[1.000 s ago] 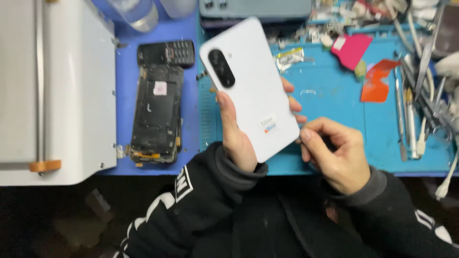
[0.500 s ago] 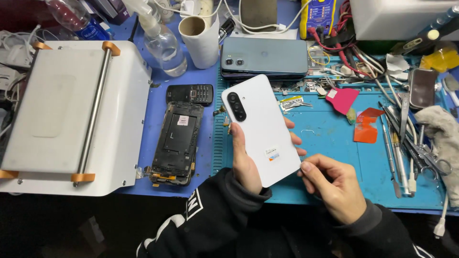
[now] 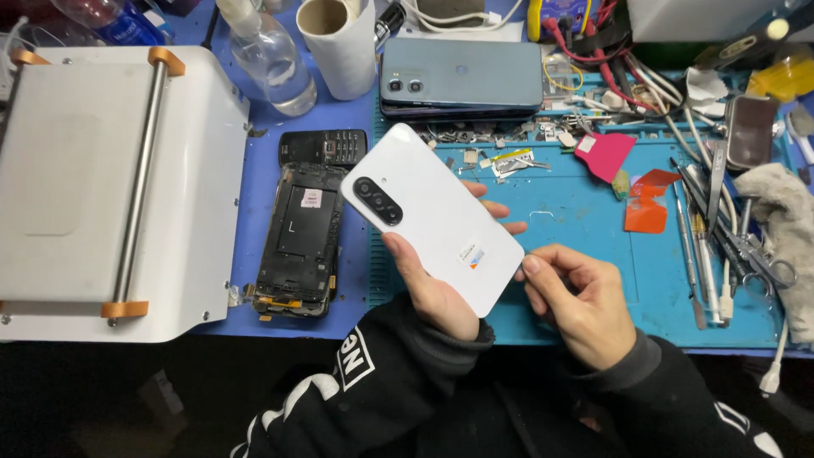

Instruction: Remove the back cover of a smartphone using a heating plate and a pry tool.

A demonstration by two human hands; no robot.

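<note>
White and glossy, the phone (image 3: 434, 219) shows its back, tilted so its top corner points up and to the left; a black oval camera strip (image 3: 378, 201) sits near that corner, and a small sticker (image 3: 472, 257) with blue and orange marks lies near its lower end. It is held above the blue mat (image 3: 585, 246) on the counter (image 3: 254, 136), clear of the surface. The left hand (image 3: 432, 284) grips it from below, thumb along its left edge, fingers (image 3: 492, 212) wrapped behind and showing past its right edge. Just right of the phone's lower corner the right hand (image 3: 581, 297) has its fingers curled and pressed together, thumb tip beside the phone's edge; whether they pinch anything cannot be told. Left of the phone lies an opened black handset (image 3: 298, 237) bearing a small white label. Above the phone a grey phone (image 3: 462, 78) lies flat. Right of the phone sit a pink card (image 3: 609, 154) and an orange-red scrap (image 3: 649, 203).
</note>
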